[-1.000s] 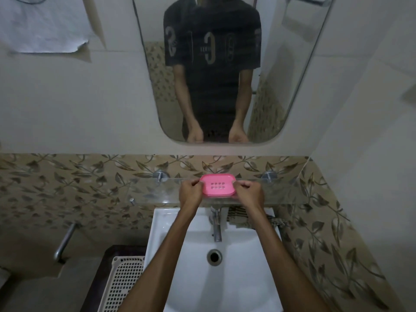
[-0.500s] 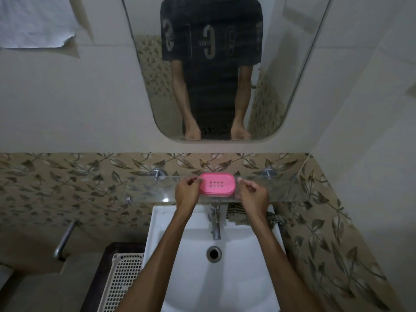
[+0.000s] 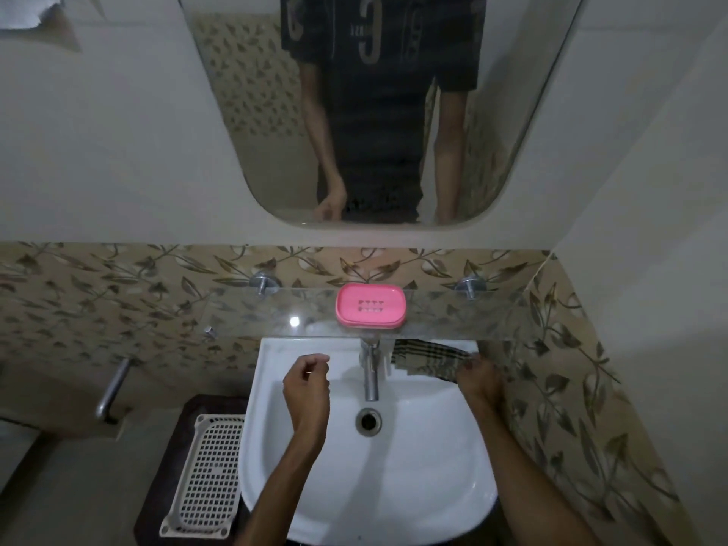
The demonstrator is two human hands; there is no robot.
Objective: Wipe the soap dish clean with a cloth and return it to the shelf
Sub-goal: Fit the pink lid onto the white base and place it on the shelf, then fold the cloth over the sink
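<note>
Pink soap dish [image 3: 370, 305] flat on glass shelf [image 3: 252, 315], beyond both hands, untouched; left hand [image 3: 306, 382] loosely curled, empty, over sink [image 3: 429, 463]; right hand [image 3: 478, 378] fingertips on checked cloth [image 3: 427, 358], grasp unclear

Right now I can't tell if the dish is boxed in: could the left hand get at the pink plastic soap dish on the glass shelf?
Probably yes. The left hand hovers over the white sink, empty; the pink plastic soap dish sits alone on the glass shelf, nothing between.
</note>
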